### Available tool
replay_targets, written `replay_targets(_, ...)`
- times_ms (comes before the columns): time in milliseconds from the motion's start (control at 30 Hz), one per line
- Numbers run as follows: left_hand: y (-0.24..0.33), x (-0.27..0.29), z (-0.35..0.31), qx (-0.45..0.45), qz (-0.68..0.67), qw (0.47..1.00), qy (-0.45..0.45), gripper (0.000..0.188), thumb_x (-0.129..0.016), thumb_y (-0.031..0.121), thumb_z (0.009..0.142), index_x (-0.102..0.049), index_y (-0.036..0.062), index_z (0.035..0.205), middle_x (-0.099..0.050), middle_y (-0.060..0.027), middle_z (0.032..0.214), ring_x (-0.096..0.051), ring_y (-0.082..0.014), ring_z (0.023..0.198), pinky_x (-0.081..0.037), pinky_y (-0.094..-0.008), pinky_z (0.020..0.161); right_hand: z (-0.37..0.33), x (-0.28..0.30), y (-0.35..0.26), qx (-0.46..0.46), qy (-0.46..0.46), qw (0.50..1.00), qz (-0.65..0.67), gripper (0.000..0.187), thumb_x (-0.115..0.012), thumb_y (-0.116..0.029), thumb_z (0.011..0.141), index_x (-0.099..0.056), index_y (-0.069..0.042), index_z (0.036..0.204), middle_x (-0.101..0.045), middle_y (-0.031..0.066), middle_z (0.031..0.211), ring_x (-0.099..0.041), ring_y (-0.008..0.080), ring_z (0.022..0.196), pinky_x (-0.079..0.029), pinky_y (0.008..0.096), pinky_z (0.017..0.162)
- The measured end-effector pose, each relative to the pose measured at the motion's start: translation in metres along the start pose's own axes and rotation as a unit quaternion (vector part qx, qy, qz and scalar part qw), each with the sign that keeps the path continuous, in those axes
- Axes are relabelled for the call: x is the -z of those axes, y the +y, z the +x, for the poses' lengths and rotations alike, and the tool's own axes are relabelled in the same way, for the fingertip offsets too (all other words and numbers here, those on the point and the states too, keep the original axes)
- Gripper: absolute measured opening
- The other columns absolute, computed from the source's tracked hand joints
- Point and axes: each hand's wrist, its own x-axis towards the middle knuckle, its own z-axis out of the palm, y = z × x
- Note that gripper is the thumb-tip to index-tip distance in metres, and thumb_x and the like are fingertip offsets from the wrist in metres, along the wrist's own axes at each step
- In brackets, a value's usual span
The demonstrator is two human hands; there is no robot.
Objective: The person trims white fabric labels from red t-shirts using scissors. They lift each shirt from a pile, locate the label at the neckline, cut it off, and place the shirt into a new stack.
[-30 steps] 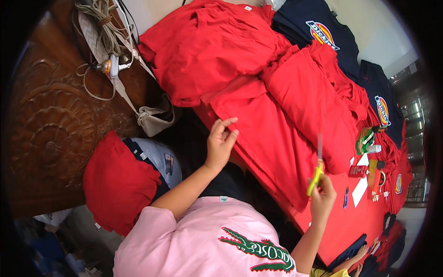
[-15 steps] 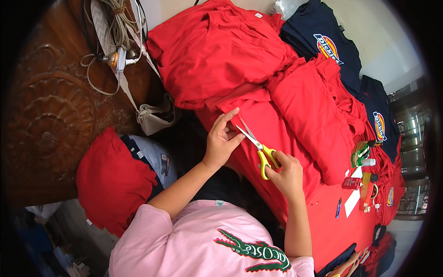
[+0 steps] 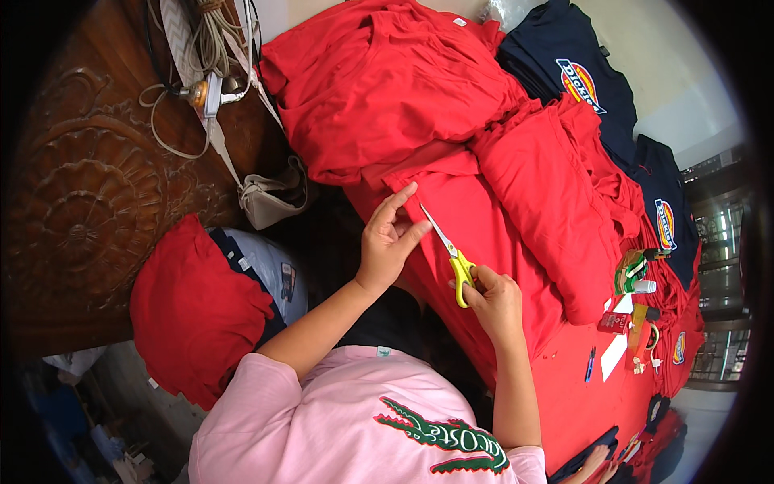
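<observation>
My right hand (image 3: 496,302) grips yellow-handled scissors (image 3: 461,273) by the finger loops; their silver blades are closed and point up and to the left. Beside the blade tips, my left hand (image 3: 387,246) has its thumb and forefinger apart, with the other fingers partly curled. It is at the edge of a folded red shirt (image 3: 443,181) on the table; I see nothing held in it, though a fine thread would be too small to make out.
Heaped red shirts (image 3: 387,89) lie at the far side, beside navy shirts (image 3: 540,60). A red pile (image 3: 197,310) sits at left near carved wood furniture (image 3: 89,194). At right are a blue pen (image 3: 590,365), a small red box (image 3: 614,323) and another person's hand (image 3: 595,464).
The scissors' blades have closed and my right hand's fingers have drawn together. My left hand has barely moved. The other person's hand at the lower right has shifted.
</observation>
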Motion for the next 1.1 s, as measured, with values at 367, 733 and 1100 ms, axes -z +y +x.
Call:
replay_targets(367, 0.004, 0.002, 0.002, 0.024, -0.034, 0.999, 0.008, 0.08, -0.068, -0.015, 0.094, -0.034, 0.0023, 0.165, -0.06, -0.0084, 0.142, -0.065, -0.0131, 0.116, -0.055, -0.0295, 0.106, 0.016, -0.001, -0.017, 0.065, 0.035, 0.996, -0.046, 0.029, -0.082, -0.026, 0.079, -0.07, -0.002, 0.088, -0.063, 0.014, 0.065, -0.062, 0.0342, 0.061, -0.049, 0.0433, 0.068)
replay_targets(733, -0.007, 0.008, 0.004, 0.058, -0.078, 0.993, 0.061, 0.075, -0.061, -0.007, 0.101, -0.029, 0.0034, 0.168, -0.056, -0.0107, 0.148, -0.062, -0.0114, 0.115, -0.05, -0.029, 0.107, -0.004, 0.002, -0.002, -0.07, 0.025, 0.991, 0.109, 0.031, -0.085, -0.026, 0.088, -0.068, 0.0, 0.086, -0.054, 0.0132, 0.059, -0.054, 0.0222, 0.051, -0.043, 0.0339, 0.056)
replay_targets(1100, -0.024, 0.01, -0.055, 0.122, -0.019, 0.992, 0.025, 0.035, -0.062, -0.002, 0.103, -0.063, 0.0001, 0.138, -0.056, -0.0038, 0.139, -0.059, -0.0124, 0.117, -0.048, -0.0288, 0.107, -0.154, 0.073, 0.1, -0.22, 0.251, 0.885, 0.326, 0.016, -0.076, -0.011, 0.101, -0.065, -0.001, 0.095, -0.06, -0.0011, 0.067, -0.057, 0.0066, 0.058, -0.042, 0.0222, 0.055)
